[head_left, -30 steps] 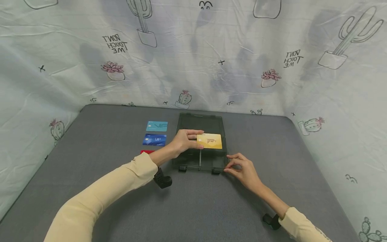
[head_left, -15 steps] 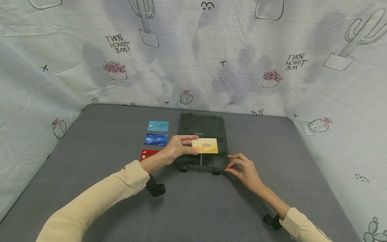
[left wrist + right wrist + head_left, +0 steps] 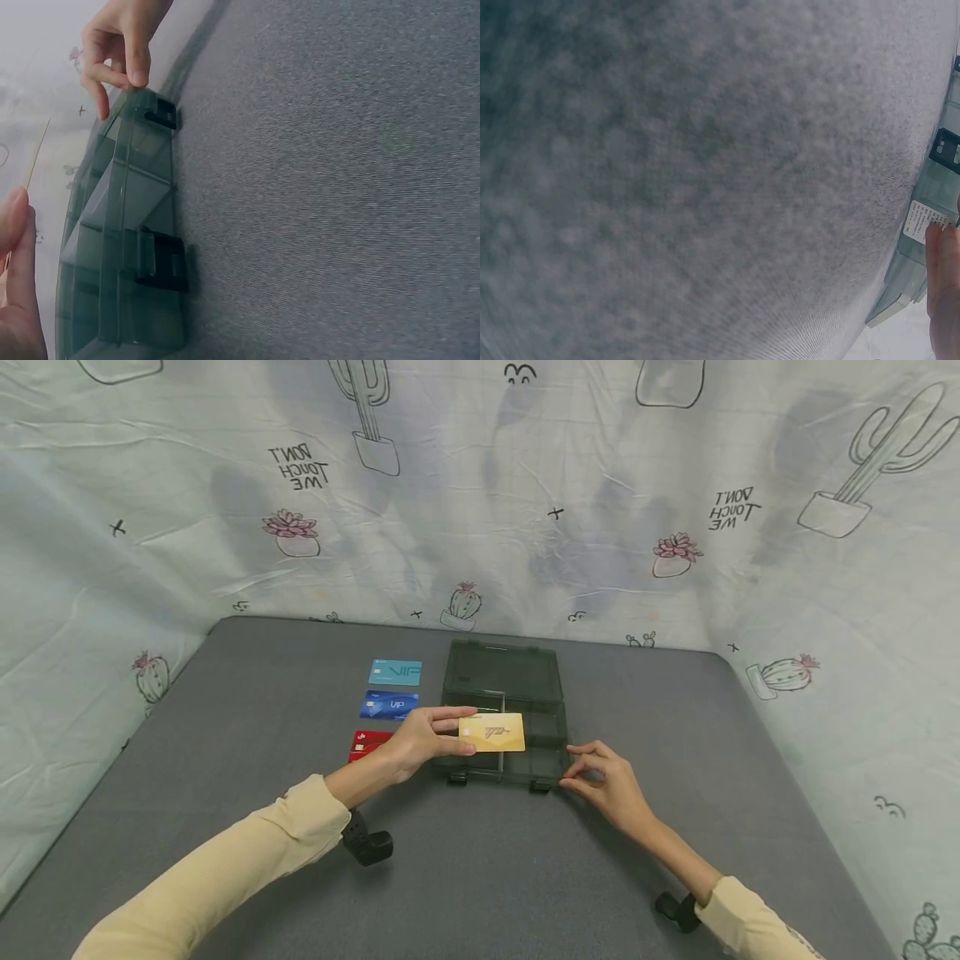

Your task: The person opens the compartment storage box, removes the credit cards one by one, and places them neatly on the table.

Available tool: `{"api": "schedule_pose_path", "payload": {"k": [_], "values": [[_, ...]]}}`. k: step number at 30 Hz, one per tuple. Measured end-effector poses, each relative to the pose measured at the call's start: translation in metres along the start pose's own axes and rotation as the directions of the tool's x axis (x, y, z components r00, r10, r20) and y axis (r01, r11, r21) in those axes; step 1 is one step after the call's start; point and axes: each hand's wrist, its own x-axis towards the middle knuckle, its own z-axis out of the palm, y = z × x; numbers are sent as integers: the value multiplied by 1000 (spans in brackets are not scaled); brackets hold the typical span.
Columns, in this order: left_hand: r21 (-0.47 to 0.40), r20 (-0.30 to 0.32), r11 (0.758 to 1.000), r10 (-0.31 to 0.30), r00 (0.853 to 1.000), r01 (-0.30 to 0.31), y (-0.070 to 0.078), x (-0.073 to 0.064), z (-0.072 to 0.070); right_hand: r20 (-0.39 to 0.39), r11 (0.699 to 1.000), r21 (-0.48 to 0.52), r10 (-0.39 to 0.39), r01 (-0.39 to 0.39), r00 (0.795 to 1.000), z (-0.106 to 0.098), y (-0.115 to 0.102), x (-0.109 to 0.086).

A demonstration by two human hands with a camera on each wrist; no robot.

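Between thumb and fingers, my left hand [image 3: 431, 739] pinches a yellow card [image 3: 492, 732] above an open, dark translucent plastic box [image 3: 504, 671]. The card's printed face points up toward the head camera. In the left wrist view the card [image 3: 36, 154] appears nearly edge-on. My right hand [image 3: 611, 781] grips the box at its front right corner with thumb and fingertips. The lid lies tipped back at the far side, and dividers split the near half into compartments. The left hand and card hide part of those. In the right wrist view a white label [image 3: 924, 221] shows on the box's side.
Left of the box, a light blue card [image 3: 395, 672], a dark blue card [image 3: 388, 704] and a red card [image 3: 369, 743] lie in a column, the red one partly behind the left wrist. Two black latches [image 3: 539, 786] line the box's front. A patterned curtain [image 3: 480, 485] surrounds the grey table [image 3: 517, 877].
My left hand has drawn the yellow card leftward and toward me, from over the box's middle to over its near half. The right hand stays at the box's corner.
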Motion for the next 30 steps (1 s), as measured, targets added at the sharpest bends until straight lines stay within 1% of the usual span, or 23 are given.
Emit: {"api": "schedule_pose_path", "payload": {"k": [6, 12, 16, 21, 25, 28, 30], "values": [[10, -5, 1000, -9, 1000, 9, -5, -4, -6, -4, 1000, -1, 12, -12, 1000, 0, 0, 1], [40, -33, 999, -8, 999, 9, -8, -10, -14, 0, 1000, 20, 13, -13, 1000, 0, 0, 2], [39, -45, 999, -18, 999, 20, -9, -15, -19, 0, 1000, 13, 12, -12, 1000, 1, 0, 2], [16, -62, 999, -41, 997, 42, -11, -19, -25, -3, 1000, 2, 10, -10, 1000, 1, 0, 3], [15, -56, 1000, -25, 998, 26, -12, -21, -30, -4, 1000, 8, 12, -12, 1000, 2, 0, 3], [30, -41, 999, -14, 999, 15, -13, -24, -35, -5, 1000, 17, 12, -12, 1000, 2, 0, 4], [29, -37, 999, -27, 999, 28, -14, -27, -37, -4, 1000, 24, 10, -10, 1000, 2, 1, 4]]}}
